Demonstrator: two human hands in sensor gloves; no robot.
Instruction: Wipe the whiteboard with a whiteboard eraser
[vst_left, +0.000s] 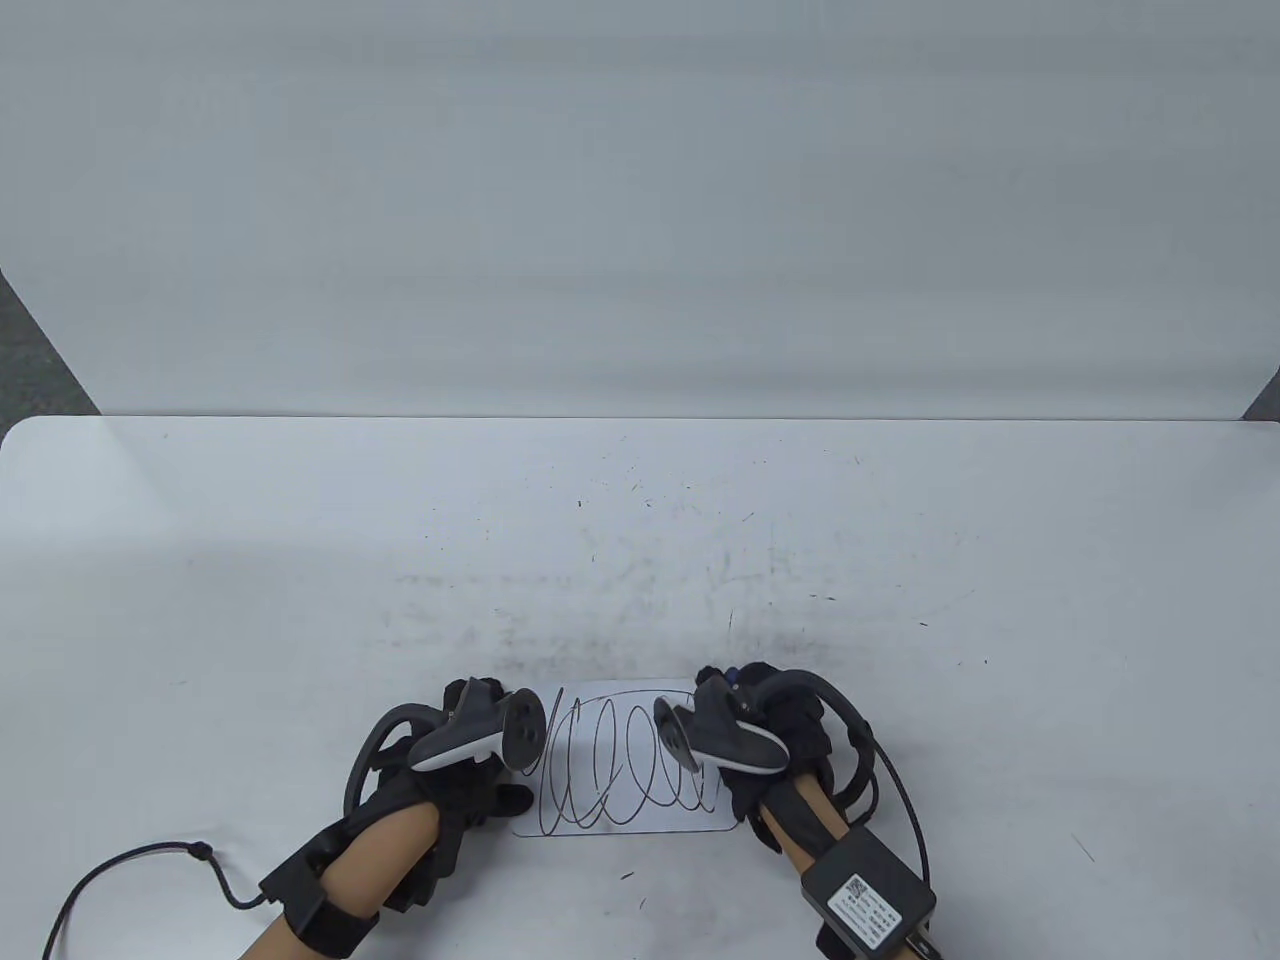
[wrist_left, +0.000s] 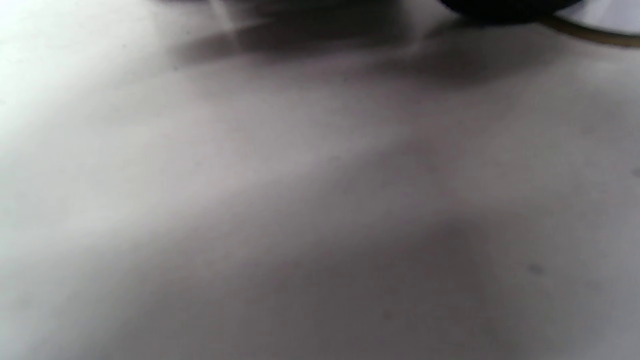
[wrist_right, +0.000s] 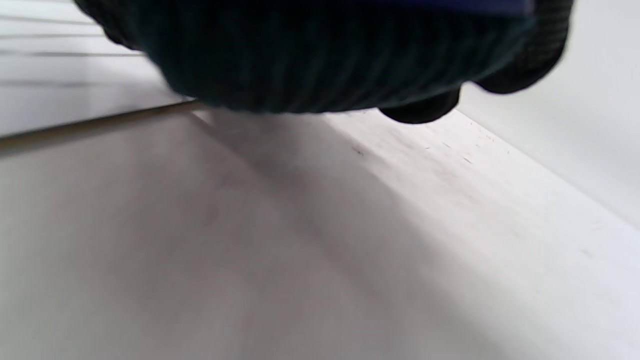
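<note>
A small whiteboard (vst_left: 600, 692) covered in black looping scribbles lies on the table near the front edge, between my hands. My left hand (vst_left: 495, 790) lies at the board's left edge with the thumb toward it; its tracker hides the fingers. My right hand (vst_left: 760, 690) is at the board's far right corner and grips a blue eraser (vst_left: 735, 680), mostly hidden under the glove and tracker. In the right wrist view the gloved fingers (wrist_right: 310, 60) curl just above the table, with a blue strip of the eraser (wrist_right: 475, 5) above them and the whiteboard (wrist_right: 50, 100) at the left.
The white table (vst_left: 300, 560) carries grey smudges and black specks (vst_left: 640, 600) behind the whiteboard. A white wall panel (vst_left: 640, 200) rises behind the table. Cables trail from both wrists, left (vst_left: 150, 860) and right (vst_left: 905, 800). The left wrist view shows only the blurred table (wrist_left: 300, 200).
</note>
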